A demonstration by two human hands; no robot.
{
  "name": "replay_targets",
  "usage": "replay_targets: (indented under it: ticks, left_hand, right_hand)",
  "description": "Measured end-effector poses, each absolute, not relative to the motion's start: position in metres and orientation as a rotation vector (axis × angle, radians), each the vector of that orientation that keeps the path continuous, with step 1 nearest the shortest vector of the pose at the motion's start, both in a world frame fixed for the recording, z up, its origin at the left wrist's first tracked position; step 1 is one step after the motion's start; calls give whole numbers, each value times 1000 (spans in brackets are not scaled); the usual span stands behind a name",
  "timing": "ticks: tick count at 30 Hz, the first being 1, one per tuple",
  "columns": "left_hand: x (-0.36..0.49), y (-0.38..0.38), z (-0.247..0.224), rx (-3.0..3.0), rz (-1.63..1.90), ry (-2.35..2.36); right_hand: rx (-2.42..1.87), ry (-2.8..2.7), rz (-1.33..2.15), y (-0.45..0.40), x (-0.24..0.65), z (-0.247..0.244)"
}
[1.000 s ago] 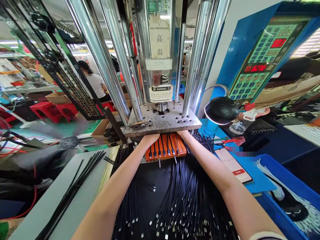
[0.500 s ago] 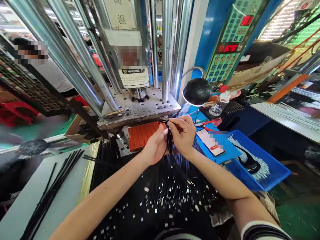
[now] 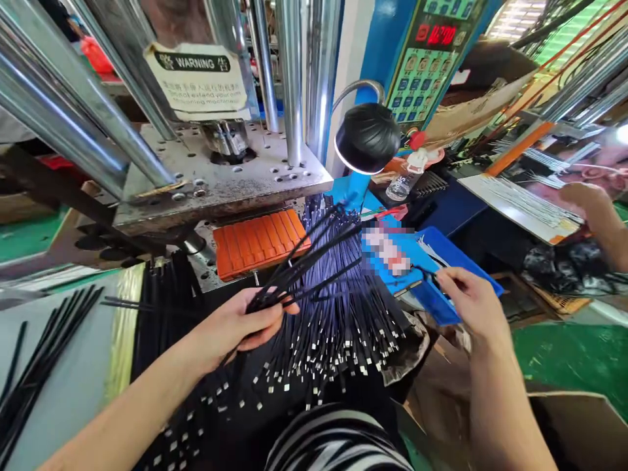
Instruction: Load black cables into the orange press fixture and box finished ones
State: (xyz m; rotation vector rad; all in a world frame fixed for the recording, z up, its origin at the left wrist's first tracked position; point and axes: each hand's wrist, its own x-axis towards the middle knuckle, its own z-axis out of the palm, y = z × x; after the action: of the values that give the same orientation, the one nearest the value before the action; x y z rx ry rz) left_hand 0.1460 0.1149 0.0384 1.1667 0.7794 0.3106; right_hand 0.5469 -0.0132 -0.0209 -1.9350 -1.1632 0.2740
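Observation:
My left hand (image 3: 250,320) is closed around a bundle of black cables (image 3: 299,261), whose far ends fan out up and to the right. Beneath them lies a large pile of black cables (image 3: 338,307), with shiny metal plugs at the near ends. My right hand (image 3: 471,301) is held well apart to the right, by the front of the blue bin (image 3: 483,275). Its fingers pinch a thin black strand (image 3: 424,271); what kind it is I cannot make out. An orange ribbed block (image 3: 260,243) sits behind the left hand, under the press plate (image 3: 220,190).
A black lamp (image 3: 367,137) bends over the bench beside the machine's control panel (image 3: 424,72). Black cables (image 3: 53,347) lie on a pale board at left. A bottle (image 3: 405,180) stands behind a blue mat. Another person's hand (image 3: 593,203) is at far right.
My hands were together at the bundle and have parted. The right hand moved right and down with the black strand; the left came down and left with the bundle. The view has shifted.

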Motion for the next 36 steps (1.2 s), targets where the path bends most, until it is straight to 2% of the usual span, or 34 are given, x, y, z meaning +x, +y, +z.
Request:
replay_targets:
  ticks: [2, 5, 8, 12, 15, 17, 20, 24, 26, 31, 34, 36]
  left_hand:
    - [122, 110, 36, 1176, 389, 813]
    - [90, 104, 38, 1110, 605, 887]
    - [71, 96, 45, 1047, 760, 889]
    - [65, 86, 52, 1047, 782, 855]
    - [67, 77, 50, 1044, 770, 850]
    - [67, 69, 47, 1026, 744, 846]
    - [55, 52, 42, 991, 711, 875]
    - [5, 20, 31, 935, 733, 928]
    - [-24, 7, 27, 893, 845, 945]
    - [-40, 11, 32, 750, 1361, 956]
    - [-9, 31, 36, 694, 1334, 936]
    - [9, 40, 36, 695, 1306, 880]
  right_hand:
    - [-2073, -1165, 450, -50, 573, -42]
    - [-2240, -1241, 379, -64, 579, -51]
    - [-2035, -1544, 463, -28, 532, -30]
    - [-1379, -1908, 1133, 42, 407, 11]
    - [-962, -1479, 1690, 78, 315, 22]
    - [-881, -1066, 1831, 94, 273, 24]
    - [-858, -824, 1678, 104, 246, 29]
    - [-892, -1245, 1348, 101, 257, 55]
    - [-901, -1431, 1288, 101, 266, 71]
    - [-789, -1798, 1626, 110, 238, 98]
    - [-681, -2075, 1773, 118, 188, 92]
    - [-715, -2169, 1602, 125, 158, 83]
